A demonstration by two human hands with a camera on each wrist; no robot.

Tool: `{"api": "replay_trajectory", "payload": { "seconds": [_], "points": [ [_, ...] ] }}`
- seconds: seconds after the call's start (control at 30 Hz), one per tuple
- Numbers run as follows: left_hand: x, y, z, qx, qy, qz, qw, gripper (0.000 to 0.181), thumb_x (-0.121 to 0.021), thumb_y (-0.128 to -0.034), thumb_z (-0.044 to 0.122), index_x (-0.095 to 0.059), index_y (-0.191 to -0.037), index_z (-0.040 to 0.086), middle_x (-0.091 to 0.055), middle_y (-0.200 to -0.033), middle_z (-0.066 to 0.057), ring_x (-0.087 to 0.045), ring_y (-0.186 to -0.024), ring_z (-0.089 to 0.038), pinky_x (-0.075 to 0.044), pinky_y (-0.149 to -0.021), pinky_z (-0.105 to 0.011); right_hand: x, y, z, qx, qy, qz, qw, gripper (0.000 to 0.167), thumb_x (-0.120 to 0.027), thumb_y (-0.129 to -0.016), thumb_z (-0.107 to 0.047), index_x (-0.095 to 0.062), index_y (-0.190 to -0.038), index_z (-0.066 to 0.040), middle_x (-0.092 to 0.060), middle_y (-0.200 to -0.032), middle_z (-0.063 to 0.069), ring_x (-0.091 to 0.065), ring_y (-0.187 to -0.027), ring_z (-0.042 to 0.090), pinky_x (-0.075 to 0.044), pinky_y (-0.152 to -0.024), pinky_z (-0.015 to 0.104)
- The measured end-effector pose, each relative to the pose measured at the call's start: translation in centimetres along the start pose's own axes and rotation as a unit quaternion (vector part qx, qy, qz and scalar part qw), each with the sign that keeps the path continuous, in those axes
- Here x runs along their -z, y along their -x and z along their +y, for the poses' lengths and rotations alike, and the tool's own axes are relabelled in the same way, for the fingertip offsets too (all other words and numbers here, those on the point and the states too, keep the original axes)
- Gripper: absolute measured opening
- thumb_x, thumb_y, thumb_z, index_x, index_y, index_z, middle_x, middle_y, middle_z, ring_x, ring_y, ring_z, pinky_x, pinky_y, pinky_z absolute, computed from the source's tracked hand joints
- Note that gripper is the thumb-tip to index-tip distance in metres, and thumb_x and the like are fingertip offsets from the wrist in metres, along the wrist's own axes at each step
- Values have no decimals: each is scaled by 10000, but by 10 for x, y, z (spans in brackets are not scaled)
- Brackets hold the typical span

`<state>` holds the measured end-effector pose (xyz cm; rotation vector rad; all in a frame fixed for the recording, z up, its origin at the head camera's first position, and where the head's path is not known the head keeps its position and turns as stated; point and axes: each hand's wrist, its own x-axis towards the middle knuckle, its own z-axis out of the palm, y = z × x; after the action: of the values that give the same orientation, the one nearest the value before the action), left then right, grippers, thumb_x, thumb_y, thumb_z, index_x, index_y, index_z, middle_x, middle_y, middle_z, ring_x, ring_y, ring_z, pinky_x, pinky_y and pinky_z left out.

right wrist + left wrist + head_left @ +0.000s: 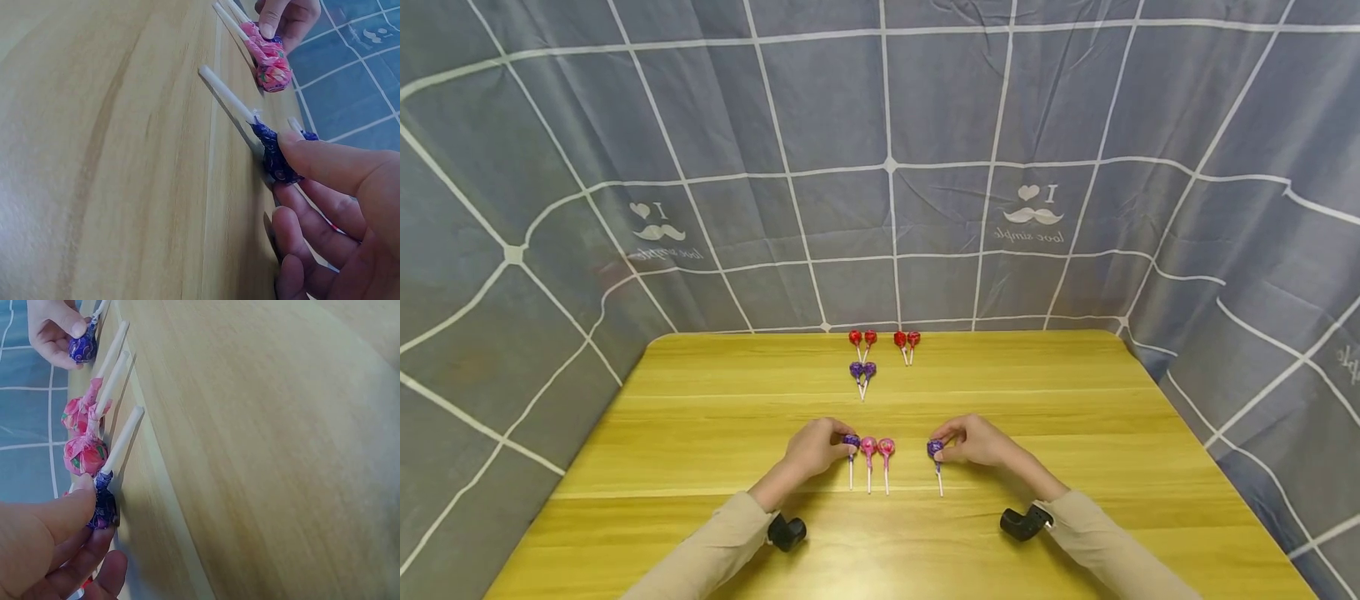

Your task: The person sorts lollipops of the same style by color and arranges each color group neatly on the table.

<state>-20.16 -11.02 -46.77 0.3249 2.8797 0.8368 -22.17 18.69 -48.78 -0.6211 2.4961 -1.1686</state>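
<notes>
My left hand [815,447] pinches a purple-wrapped lollipop [104,509] by its round head, thumb on one side and fingers on the other. Two pink lollipops [868,447] [887,448] lie just right of it, side by side, sticks toward me. Farther right, my right hand [974,442] pinches another purple lollipop [275,153] by the head, its white stick also pointing toward me. A gap of bare wood separates this one from the pink pair.
Behind the hands lie two purple lollipops [862,369] with stick ends together. Beyond them are a left red pair [862,337] and a right red pair [907,338], near the far edge of the wooden table [700,417]. A grey checked curtain [835,217] surrounds the table.
</notes>
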Motion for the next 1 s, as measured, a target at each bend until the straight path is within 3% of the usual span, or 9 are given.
{"api": "replay_trajectory", "payload": {
  "seconds": [0.3, 0.6, 0.83, 1.0],
  "points": [
    [-1, -3, -6, 10, 194, -92, 9998, 234, -711, -865, 234, -735, -1061, 108, -706, -1111, -93, -640, -1022, -279, -501, -801, -413, 0, -1, 0, 4, -31, -33, 10000, 298, -759, -816, -179, -704, -1060, -16, -719, -945, 87, -501, -648, 57, -406, -568, 191],
    [5, -5, -7, 215, 1043, -494, 9931, 217, -692, -878, 138, -711, -1057, 18, -681, -934, -56, -492, -747, -142, -390, -657, -258, 0, 0, 0, -34, -78, 16, 10000, 288, -756, -818, -175, -706, -1057, -21, -717, -939, 84, -496, -641, 64, -390, -558, 186],
    [4, -5, -10, 11, 1139, -425, 9926, 213, -710, -862, 145, -716, -1025, 8, -675, -868, -48, -498, -698, -129, -394, -607, -236, -2, 0, 2, -5, -173, 175, 9997, 291, -764, -808, -182, -709, -1051, -32, -723, -920, 70, -513, -655, 65, -405, -577, 184],
    [2, -5, -15, 115, 1281, -366, 9910, 267, -741, -833, 188, -718, -1029, 9, -687, -858, -35, -515, -675, -110, -408, -580, -214, -4, 0, 3, 64, -288, 200, 9994, 284, -761, -809, -175, -704, -1044, -25, -716, -904, 70, -544, -686, 83, -427, -600, 189]
  ]
}}
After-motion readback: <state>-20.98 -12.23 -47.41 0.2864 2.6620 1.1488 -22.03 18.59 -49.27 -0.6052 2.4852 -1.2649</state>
